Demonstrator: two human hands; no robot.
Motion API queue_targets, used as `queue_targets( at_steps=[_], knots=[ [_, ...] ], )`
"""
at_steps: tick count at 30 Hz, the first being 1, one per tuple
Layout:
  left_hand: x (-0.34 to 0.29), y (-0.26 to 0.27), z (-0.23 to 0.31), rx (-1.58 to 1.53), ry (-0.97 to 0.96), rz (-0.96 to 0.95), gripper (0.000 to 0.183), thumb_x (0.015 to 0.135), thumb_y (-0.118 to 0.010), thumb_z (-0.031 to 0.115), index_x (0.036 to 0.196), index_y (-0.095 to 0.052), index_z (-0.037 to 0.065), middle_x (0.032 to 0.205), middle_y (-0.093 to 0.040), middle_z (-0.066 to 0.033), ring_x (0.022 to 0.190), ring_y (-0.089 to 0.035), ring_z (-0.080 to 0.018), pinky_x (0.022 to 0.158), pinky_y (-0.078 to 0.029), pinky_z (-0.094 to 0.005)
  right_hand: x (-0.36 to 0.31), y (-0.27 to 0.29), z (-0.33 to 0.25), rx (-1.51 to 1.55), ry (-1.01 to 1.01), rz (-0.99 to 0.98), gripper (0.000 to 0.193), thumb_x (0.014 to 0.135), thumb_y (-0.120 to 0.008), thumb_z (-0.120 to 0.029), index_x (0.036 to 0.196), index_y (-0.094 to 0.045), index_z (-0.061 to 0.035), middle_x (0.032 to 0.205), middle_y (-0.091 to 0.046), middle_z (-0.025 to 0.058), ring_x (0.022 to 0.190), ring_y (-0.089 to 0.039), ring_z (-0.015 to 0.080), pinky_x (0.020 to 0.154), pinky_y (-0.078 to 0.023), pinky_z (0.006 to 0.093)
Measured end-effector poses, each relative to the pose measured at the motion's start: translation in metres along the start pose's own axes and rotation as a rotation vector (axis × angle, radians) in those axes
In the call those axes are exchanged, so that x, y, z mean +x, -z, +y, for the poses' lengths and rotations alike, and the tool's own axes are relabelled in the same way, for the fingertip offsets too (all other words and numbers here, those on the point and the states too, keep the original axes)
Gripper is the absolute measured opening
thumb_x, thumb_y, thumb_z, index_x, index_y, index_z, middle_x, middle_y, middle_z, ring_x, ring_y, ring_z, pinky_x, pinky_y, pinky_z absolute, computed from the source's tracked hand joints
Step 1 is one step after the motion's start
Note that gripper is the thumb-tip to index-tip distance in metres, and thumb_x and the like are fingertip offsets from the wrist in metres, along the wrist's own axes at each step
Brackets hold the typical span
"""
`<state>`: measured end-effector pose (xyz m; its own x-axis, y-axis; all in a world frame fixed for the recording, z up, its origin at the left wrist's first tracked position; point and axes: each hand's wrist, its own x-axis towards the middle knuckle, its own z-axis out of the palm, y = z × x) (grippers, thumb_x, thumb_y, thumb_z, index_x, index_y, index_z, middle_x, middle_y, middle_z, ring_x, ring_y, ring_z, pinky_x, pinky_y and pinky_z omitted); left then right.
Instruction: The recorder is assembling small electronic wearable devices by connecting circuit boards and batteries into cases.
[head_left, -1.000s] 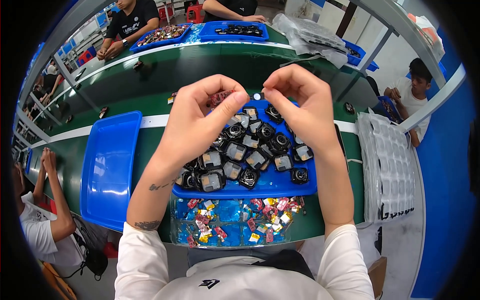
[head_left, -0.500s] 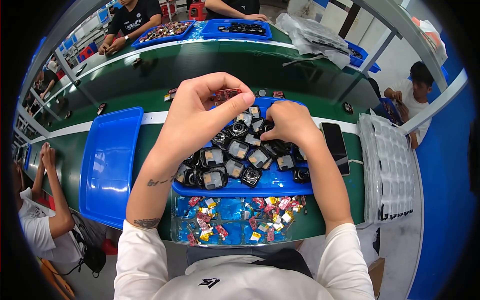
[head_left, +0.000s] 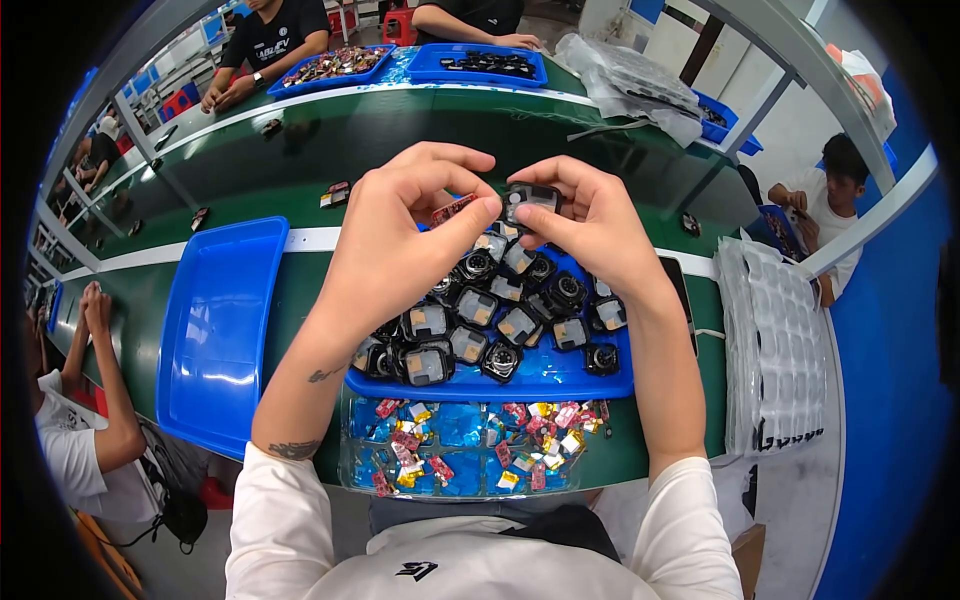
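Above the middle of the bench, my left hand [head_left: 400, 225] pinches a small red circuit board [head_left: 452, 210] between thumb and fingers. Close beside it, my right hand [head_left: 590, 215] grips a dark smartwatch case [head_left: 530, 198], thumb on its face. The two held pieces are a short gap apart. Below both hands lies a blue tray [head_left: 560, 376] full of black watch cases [head_left: 468, 345], some with pale square inner faces, others with a round part showing. Nearer my body, a clear compartment tray [head_left: 462, 432] holds red boards and small yellow-and-silver pieces.
A second blue tray [head_left: 215, 340] is at my left. To the right stand stacked clear plastic trays [head_left: 775, 345]; a phone [head_left: 688, 290] lies partly behind my right forearm. Across the green conveyor [head_left: 400, 140], scattered parts lie and people sit beside filled blue trays [head_left: 478, 66].
My right hand has come up out of the blue tray with a watch case and moved left, beside my left hand. The left hand keeps its hold on the circuit board.
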<state>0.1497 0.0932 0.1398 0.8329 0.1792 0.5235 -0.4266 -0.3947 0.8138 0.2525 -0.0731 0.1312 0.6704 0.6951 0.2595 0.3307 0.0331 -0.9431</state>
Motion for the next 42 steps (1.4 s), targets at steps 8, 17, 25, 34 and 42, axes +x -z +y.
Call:
queue_targets(
  at_steps=[8, 17, 25, 34, 42],
  knots=[
    [0.0, -0.001, 0.002, 0.175, -0.014, -0.028, 0.015, 0.076, -0.067, 0.011, 0.082, -0.069, -0.003, 0.102, -0.065, -0.0132, 0.067, -0.06, -0.0138, 0.063, -0.048, -0.0267, -0.009, -0.014, -0.015, 0.095, 0.038, -0.037, 0.023, 0.083, -0.062, -0.002, 0.105, -0.062, 0.0049, 0.085, -0.067, 0.0073, 0.073, -0.066, 0.0109, 0.065, -0.054, 0.0215],
    [0.002, 0.0, 0.002, 0.14, 0.021, -0.051, 0.018, 0.077, -0.066, 0.013, 0.083, -0.069, -0.004, 0.099, -0.066, -0.0144, 0.075, -0.064, -0.0173, 0.068, -0.049, -0.0277, -0.015, -0.017, -0.016, -0.027, 0.052, -0.044, 0.031, 0.086, -0.06, -0.006, 0.115, -0.059, 0.0041, 0.088, -0.069, 0.0093, 0.073, -0.067, 0.0126, 0.066, -0.054, 0.0226],
    [-0.002, -0.005, -0.004, 0.029, 0.044, 0.013, 0.018, 0.076, -0.067, 0.012, 0.082, -0.069, -0.005, 0.097, -0.067, -0.0147, 0.071, -0.062, -0.0134, 0.065, -0.049, -0.0253, -0.018, -0.023, -0.016, -0.01, 0.129, -0.019, 0.028, 0.09, -0.052, -0.003, 0.116, -0.06, 0.0032, 0.097, -0.067, 0.01, 0.079, -0.065, 0.0124, 0.069, -0.055, 0.0242],
    [-0.004, -0.01, 0.001, -0.092, 0.053, 0.064, 0.015, 0.078, -0.07, 0.008, 0.085, -0.07, -0.005, 0.096, -0.068, -0.015, 0.072, -0.067, -0.014, 0.064, -0.054, -0.0239, -0.013, -0.02, -0.014, 0.045, 0.175, 0.148, 0.023, 0.089, -0.05, -0.003, 0.106, -0.064, 0.0035, 0.089, -0.068, 0.0095, 0.077, -0.065, 0.0115, 0.067, -0.057, 0.0257],
    [-0.002, -0.007, 0.007, -0.02, 0.149, 0.011, 0.015, 0.082, -0.068, 0.009, 0.086, -0.068, -0.005, 0.087, -0.069, -0.0114, 0.071, -0.066, -0.0115, 0.063, -0.054, -0.0224, -0.01, -0.011, -0.015, -0.064, 0.282, 0.227, 0.019, 0.082, -0.059, -0.002, 0.098, -0.067, 0.0015, 0.08, -0.067, 0.0045, 0.07, -0.061, 0.0059, 0.059, -0.049, 0.0195]
  ],
)
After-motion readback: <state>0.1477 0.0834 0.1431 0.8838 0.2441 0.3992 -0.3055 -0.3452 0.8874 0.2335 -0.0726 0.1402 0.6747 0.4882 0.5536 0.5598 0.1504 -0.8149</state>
